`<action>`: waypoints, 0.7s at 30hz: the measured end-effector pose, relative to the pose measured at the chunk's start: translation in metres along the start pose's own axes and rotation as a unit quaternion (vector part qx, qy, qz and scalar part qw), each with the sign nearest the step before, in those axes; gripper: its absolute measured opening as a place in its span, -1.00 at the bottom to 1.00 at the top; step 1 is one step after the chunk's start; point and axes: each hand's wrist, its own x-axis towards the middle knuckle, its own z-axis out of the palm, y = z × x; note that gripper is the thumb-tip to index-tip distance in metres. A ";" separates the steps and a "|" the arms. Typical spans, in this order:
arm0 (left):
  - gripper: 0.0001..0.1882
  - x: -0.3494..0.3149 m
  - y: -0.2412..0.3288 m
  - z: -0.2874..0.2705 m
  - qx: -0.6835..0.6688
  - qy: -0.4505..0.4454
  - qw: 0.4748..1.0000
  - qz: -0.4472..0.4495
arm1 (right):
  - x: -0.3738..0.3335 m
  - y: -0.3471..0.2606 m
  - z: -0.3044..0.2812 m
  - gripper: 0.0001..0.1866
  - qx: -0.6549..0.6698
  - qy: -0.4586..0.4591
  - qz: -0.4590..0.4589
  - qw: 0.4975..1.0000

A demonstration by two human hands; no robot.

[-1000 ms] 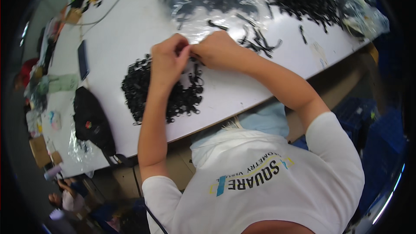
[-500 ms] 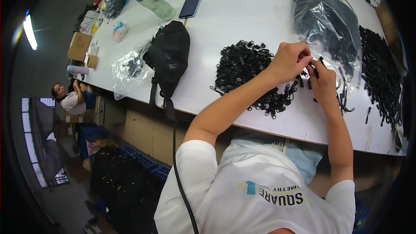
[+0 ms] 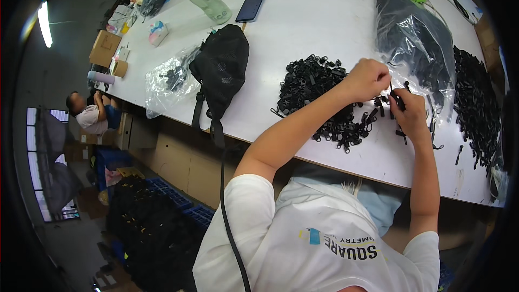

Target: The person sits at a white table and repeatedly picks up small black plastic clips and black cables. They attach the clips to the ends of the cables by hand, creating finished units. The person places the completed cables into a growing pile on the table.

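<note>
My left hand (image 3: 368, 80) is closed in a pinch over the right edge of a heap of small black zipper pulls (image 3: 309, 84). What its fingertips hold is too small to make out, though a thin dark strand shows beside them. Just to its right, my right hand (image 3: 410, 112) has its fingers closed around black zipper pulls (image 3: 399, 97). The two hands are close, with a narrow gap between them. Several loose pulls lie on the white table under and beside my hands. A longer heap of slim black pulls (image 3: 477, 105) spreads at the far right.
A clear plastic bag (image 3: 413, 43) of dark pieces lies beyond my right hand. To the left are a black mesh bag (image 3: 221, 67), a crumpled clear bag (image 3: 167, 84), a phone (image 3: 252, 5) and a green bottle (image 3: 205, 0). Another person (image 3: 93, 113) sits far left.
My hands have drawn slightly apart; the fingertips met before. The right hand has turned and lowered a little with the pulls in it. The whole view has shifted slightly.
</note>
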 end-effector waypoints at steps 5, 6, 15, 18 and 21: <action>-0.82 -0.001 0.008 0.014 0.012 0.104 0.991 0.083 | 0.000 -0.002 -0.002 -0.89 0.048 0.011 0.064 0.997; -0.84 -0.002 0.010 0.013 -0.043 0.084 0.994 0.061 | 0.000 -0.001 -0.001 -0.90 0.058 0.017 0.069 0.996; -0.89 -0.002 0.004 0.017 -0.136 0.065 0.988 0.039 | -0.001 -0.002 -0.004 -0.93 0.104 0.043 0.061 0.992; -0.86 -0.003 0.004 0.013 0.052 0.095 0.980 0.166 | 0.001 -0.009 -0.005 -0.93 0.131 0.062 0.084 0.986; -0.89 -0.008 0.004 0.008 0.233 0.043 0.954 0.186 | 0.001 -0.003 0.000 -0.92 0.094 0.038 0.086 0.991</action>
